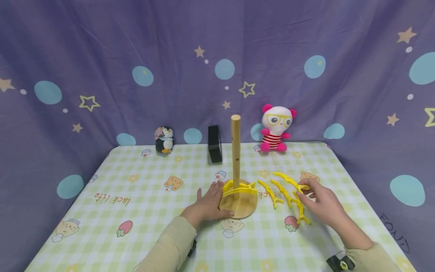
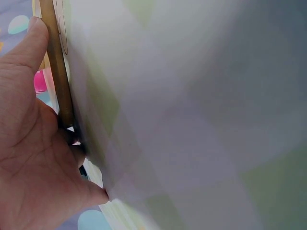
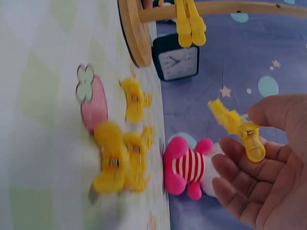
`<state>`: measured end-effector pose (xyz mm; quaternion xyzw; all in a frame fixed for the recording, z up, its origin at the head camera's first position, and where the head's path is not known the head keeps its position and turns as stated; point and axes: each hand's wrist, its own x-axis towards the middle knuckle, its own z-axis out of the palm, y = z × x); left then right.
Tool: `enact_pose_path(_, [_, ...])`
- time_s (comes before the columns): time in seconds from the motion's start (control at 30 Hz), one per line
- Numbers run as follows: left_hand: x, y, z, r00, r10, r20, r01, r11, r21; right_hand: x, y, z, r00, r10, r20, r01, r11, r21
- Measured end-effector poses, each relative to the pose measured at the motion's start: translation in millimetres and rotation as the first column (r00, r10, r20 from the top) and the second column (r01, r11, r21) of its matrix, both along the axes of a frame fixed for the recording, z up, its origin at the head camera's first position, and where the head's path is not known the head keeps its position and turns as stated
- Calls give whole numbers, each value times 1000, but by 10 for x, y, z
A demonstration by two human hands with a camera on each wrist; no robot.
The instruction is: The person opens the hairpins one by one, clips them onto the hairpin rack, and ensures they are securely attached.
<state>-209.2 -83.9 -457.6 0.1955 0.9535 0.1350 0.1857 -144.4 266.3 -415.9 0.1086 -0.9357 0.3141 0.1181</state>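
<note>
1. Currently, the right grip (image 1: 324,206) is closed, pinching one yellow clip (image 3: 253,149) between thumb and fingers; the clip is raised above the tabletop (image 1: 146,245), to the right of the wooden stand (image 1: 236,166).
2. The left grip (image 1: 208,204) holds the round base (image 1: 242,209) of the stand at its left side, with the thumb at the front edge.
3. Mounted yellow clips (image 1: 249,190) sit low on the upright post, just above the base.
4. Three loose yellow clips (image 3: 134,141) lie on the tabletop, between the base and the right grip.
5. Along the rear edge stand, left to right, a penguin figure (image 1: 164,140), a black clock (image 1: 215,144) and a plush panda (image 1: 276,122).
</note>
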Motion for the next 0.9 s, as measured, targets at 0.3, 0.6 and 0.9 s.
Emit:
enact_pose_path(0.3, [1, 6, 10, 1000, 2, -2, -2, 1000, 7, -99, -243, 7, 985, 148, -94, -144, 988, 49])
enact_pose_path(0.6, [4, 9, -6, 1000, 8, 5, -8, 1000, -3, -232, -455, -16, 968, 201, -147, -193, 979, 68])
enact_pose_path(0.9, [-15, -5, -65, 1000, 14, 7, -14, 1000, -11, -354, -686, -35, 945, 247, -215, -233, 968, 91])
